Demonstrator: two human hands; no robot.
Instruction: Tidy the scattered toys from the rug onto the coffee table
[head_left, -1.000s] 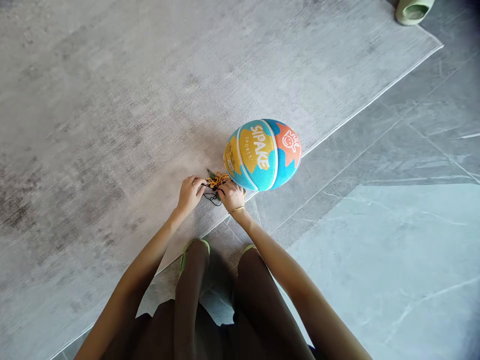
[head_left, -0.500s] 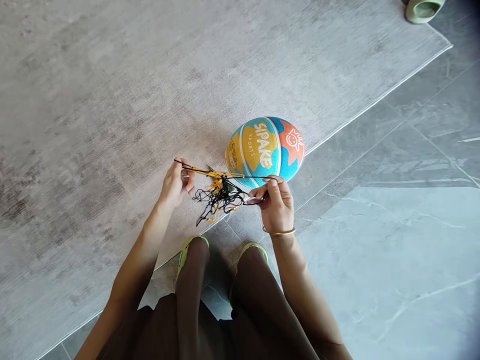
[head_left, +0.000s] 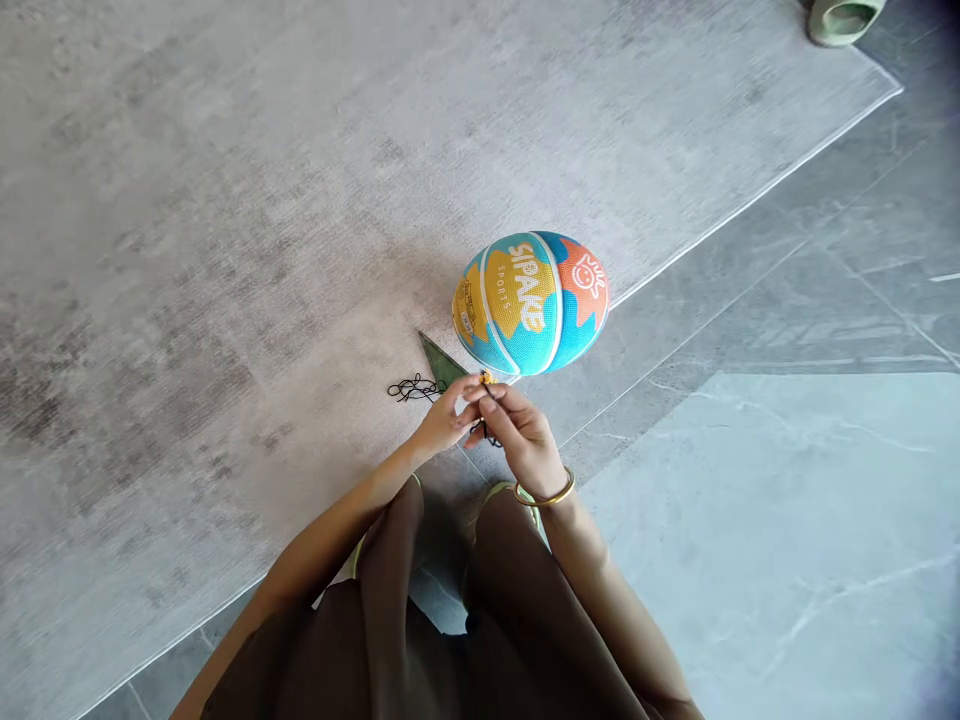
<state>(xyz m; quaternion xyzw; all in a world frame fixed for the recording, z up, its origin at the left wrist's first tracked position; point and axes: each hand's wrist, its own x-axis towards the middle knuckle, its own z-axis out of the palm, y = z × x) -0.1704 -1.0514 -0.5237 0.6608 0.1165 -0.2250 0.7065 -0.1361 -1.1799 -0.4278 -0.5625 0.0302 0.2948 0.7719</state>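
In front of my knees, my right hand [head_left: 529, 435] has its thumb and fingers pinched on a bunched black-and-yellow string net [head_left: 487, 379]. My left hand [head_left: 448, 418] meets it from the left, its fingertips closed on the same bunch. Most of the net is hidden between the fingers. Loose black strands [head_left: 414, 388] show left of my left hand; whether they hang or lie on the rug I cannot tell. Just beyond the hands rests a multicoloured basketball [head_left: 529, 300]. Beside it is a dark green pointed piece [head_left: 442, 362], partly covered by my left hand.
A grey mottled rug [head_left: 225, 250] spreads to the left and ahead, its white edge running diagonally. Grey marble-look tiles [head_left: 750, 480] lie to the right. A pale green slipper [head_left: 844, 22] sits at the rug's far right corner.
My left hand has moved right, up to my right hand. The net, stretched between them before, is now bunched at the fingers. The green piece shows more clearly; the ball has stayed put.
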